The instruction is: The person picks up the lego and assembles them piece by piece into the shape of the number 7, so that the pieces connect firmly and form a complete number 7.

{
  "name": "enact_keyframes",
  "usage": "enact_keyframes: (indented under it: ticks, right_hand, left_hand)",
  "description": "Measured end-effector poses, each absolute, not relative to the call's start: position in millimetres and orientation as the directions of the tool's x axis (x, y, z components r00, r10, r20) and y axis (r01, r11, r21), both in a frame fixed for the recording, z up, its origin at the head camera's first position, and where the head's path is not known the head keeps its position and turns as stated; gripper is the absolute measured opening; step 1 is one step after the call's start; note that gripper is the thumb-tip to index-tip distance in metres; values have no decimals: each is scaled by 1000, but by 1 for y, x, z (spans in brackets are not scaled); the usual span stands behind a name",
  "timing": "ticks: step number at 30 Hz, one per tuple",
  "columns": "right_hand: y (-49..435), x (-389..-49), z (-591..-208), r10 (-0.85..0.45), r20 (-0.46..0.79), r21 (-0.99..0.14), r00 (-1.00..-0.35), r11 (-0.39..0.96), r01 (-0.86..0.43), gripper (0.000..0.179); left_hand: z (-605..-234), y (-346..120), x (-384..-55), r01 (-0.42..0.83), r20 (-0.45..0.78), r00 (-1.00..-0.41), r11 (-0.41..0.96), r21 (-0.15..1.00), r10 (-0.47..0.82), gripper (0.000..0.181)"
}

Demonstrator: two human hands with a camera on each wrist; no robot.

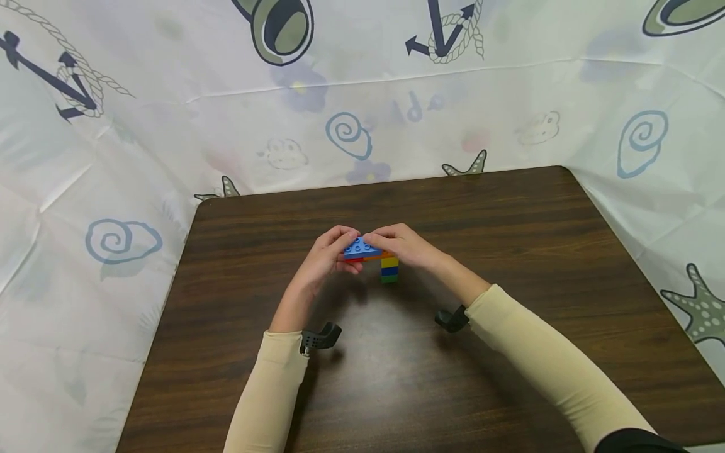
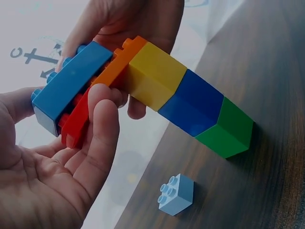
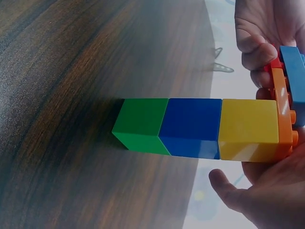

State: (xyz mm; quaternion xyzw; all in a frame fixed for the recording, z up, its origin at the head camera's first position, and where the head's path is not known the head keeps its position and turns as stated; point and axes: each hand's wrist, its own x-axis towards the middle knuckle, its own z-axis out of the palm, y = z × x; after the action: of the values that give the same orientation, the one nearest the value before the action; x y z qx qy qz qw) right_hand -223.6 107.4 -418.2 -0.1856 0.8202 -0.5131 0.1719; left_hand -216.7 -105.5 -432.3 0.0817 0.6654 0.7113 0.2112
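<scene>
A tower of yellow [image 2: 157,76], dark blue [image 2: 193,102] and green [image 2: 228,129] building bricks stands on the table, green at the bottom. Across its top lies a thin orange brick [image 3: 282,109], reaching left past the tower. A thin red brick [image 2: 76,126] sits at its left end, and a longer light blue brick [image 1: 362,250] lies over both. My left hand [image 1: 325,258] grips the blue and red bricks, thumb above and fingers below. My right hand [image 1: 410,246] holds the blue brick's right end, its thumb on top and its other fingers partly hidden behind.
A loose pale blue brick [image 2: 177,194] lies on the dark wooden table [image 1: 510,251], near the tower in the left wrist view. A white patterned cloth [image 1: 226,126] hangs behind and beside the table. Black wrist cameras [image 1: 321,336] sit below both hands.
</scene>
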Motion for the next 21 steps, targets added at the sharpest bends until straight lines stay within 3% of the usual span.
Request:
enact_keyframes:
  ticks: [21]
  right_hand:
    - [108, -225, -419, -490, -107, -907, -865, 404, -117, 37]
  left_hand:
    - [-432, -107, -221, -192, -176, -884, 7, 981, 434, 35]
